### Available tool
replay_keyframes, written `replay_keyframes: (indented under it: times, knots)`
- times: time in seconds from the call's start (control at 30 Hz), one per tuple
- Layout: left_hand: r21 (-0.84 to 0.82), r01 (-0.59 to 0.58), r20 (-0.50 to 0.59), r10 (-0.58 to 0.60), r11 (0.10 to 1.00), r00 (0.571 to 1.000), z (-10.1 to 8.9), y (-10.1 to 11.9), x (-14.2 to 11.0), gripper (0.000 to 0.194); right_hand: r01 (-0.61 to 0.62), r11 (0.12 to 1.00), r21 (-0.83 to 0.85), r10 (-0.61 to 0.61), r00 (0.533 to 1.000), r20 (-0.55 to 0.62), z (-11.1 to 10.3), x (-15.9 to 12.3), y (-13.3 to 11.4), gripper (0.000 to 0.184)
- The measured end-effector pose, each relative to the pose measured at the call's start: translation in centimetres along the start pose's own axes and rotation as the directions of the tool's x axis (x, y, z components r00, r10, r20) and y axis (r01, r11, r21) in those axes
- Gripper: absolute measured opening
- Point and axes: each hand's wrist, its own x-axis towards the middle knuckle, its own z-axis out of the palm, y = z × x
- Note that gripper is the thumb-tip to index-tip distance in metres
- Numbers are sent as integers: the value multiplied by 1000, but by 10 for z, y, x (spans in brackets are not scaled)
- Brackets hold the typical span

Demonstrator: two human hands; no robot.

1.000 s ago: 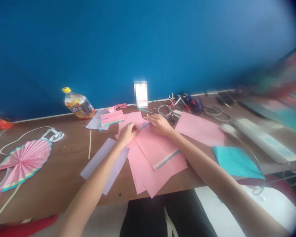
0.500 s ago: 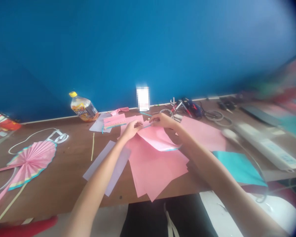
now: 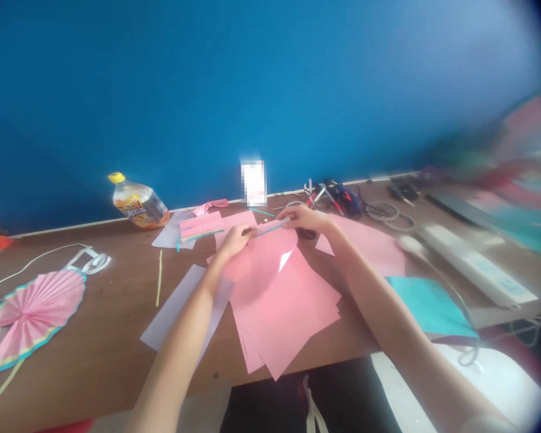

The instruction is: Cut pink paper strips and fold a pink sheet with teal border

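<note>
Head view, entry one: a pink paper sheet (image 3: 262, 270), raised off the pile in a soft curve, with a thin teal strip (image 3: 270, 229) along its far edge. Where do you have it?

Your left hand (image 3: 235, 240) is closed in a pinch on that far edge. Your right hand (image 3: 307, 219) is closed on the same edge farther along, near the strip's end.

Handling notes?

Light and soft, it sags under its own weight and will crease easily. The strip looks narrow and may shift. Take it by the edge, hands well apart, not at mid-sheet.

Nearby stock?

Under the raised sheet lies a loose stack of pink paper sheets (image 3: 286, 331) on the wooden worktop (image 3: 103, 319). A lavender paper strip (image 3: 178, 310) lies beside your left forearm, a teal paper sheet (image 3: 428, 307) off to your right, and a pleated paper fan (image 3: 31, 316) at far left.
</note>
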Motion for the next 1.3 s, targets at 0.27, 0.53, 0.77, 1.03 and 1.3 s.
replay_keyframes:
  times: [0.27,0.53,0.77,1.03,1.3]
  knots:
    - [-14,-26,-9,26,1000,1000,0,9,-5,46,-1,990,-143,-12,996,-90,3,5,-5,40]
    - [-30,-6,66,8,1000,998,5,6,-2,44,59,958,-280,-67,998,-20,20,10,-9,34]
    - [-100,19,24,-17,995,1000,1,1,1,40,8,993,-118,-11,1000,-24,16,4,-14,38]
    - [-168,56,110,-38,984,993,-13,19,6,46,-5,951,-309,-25,995,-94,2,6,-12,18]
    - [78,-29,288,6,997,958,-12,60,4,43,153,792,-591,-34,978,207,10,0,-43,9]
